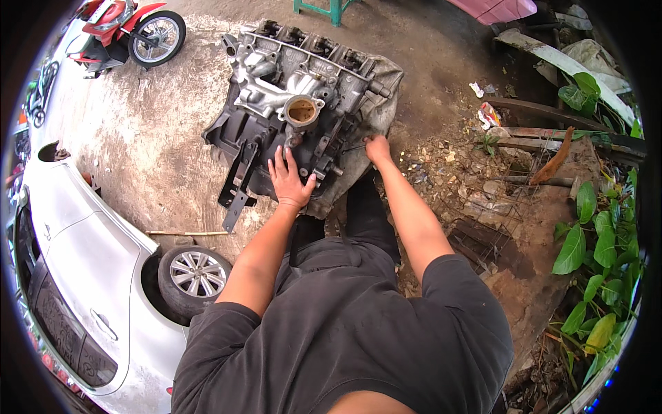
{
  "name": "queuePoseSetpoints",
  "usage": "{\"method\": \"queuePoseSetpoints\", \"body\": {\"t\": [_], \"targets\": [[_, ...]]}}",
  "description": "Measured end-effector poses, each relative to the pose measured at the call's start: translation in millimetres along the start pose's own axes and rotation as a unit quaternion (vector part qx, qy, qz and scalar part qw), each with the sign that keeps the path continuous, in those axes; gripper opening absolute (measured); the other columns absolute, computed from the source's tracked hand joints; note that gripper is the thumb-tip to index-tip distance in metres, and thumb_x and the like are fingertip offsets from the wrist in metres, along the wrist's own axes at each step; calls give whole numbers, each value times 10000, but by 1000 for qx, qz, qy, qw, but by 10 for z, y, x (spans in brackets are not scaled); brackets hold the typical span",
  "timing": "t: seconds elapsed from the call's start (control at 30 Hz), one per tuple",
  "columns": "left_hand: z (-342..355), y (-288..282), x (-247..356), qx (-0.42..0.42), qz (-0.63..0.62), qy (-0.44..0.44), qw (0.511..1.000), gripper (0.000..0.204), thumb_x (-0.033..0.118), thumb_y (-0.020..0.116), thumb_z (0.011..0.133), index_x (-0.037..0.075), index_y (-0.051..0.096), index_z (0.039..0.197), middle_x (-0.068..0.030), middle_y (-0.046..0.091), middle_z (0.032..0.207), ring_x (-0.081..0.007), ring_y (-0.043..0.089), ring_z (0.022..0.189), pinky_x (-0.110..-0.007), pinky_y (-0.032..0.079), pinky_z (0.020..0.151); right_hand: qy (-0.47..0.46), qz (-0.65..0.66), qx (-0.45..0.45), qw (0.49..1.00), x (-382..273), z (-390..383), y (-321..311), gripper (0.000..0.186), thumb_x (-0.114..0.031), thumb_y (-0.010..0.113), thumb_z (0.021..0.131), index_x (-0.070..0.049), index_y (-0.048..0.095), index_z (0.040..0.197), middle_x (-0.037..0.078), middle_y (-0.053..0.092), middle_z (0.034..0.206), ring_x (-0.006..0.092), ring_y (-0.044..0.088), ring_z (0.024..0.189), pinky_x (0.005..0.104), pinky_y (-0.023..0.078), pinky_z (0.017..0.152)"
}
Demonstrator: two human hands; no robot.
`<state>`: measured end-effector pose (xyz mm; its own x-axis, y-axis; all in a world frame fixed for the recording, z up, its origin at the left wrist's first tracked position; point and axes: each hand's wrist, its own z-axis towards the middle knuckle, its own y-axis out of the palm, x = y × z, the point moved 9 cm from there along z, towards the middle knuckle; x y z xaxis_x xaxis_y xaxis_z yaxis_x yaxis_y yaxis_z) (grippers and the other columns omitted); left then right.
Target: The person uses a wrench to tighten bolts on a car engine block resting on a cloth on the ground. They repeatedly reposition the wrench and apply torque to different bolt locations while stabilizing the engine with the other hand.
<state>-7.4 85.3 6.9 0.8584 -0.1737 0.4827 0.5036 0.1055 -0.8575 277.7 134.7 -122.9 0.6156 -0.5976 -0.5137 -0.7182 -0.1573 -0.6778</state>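
Note:
A car engine (276, 131) of grey and dark metal rests in front of me on a grey cloth (386, 76). Its top carries an intake casting (258, 90) with a round opening, brownish inside. My left hand (291, 181) lies with spread fingers on the near side of the block. To the right, my right hand (377, 149) is closed around the end of a thin dark rod-like tool (354, 147). The rod points left toward the engine's side; whether its tip touches cannot be made out. A dark metal bracket (240, 183) sticks out at the engine's near left.
On the left stands a silver car (89, 228), with a loose-looking wheel (196, 272) at its body. A red motorcycle (114, 31) is parked far left. Rubble, planks (552, 114) and leafy plants (600, 241) line the right. Green stool legs (336, 12) show at the top.

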Motion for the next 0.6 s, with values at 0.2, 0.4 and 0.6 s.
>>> {"method": "queuePoseSetpoints", "body": {"t": [0.2, 0.4, 0.6], "targets": [[-16, -13, 28, 8, 9, 5, 1000, 930, 528, 562, 770, 4, 221, 1459, -250, 230, 1474, -385, 248, 1368, -554, 172, 1116, 203, 307, -176, 913, 444, -445, 40, 150, -96, 557, 910, -17, 651, 996, 78, 635, 731, 134, 595, 593, 277, 435, 455], [-16, -32, 40, 3, 1, 1, 1000, 906, 521, 552, 793, 12, 217, 1463, -237, 213, 1486, -375, 228, 1379, -543, 162, 1122, 215, 236, -232, 919, 442, -841, 236, 154, -118, 502, 939, -34, 610, 1008, 83, 643, 788, 135, 600, 610, 274, 439, 472], [-20, -38, 39, 4, 7, 3, 1000, 912, 523, 535, 790, 17, 201, 1471, -235, 209, 1492, -399, 246, 1363, -531, 174, 1119, -66, -122, -21, 990, -291, -972, 11, 238, -191, 550, 826, -18, 686, 916, 266, 650, 916, 430, 626, 912, 473, 511, 804]]}}
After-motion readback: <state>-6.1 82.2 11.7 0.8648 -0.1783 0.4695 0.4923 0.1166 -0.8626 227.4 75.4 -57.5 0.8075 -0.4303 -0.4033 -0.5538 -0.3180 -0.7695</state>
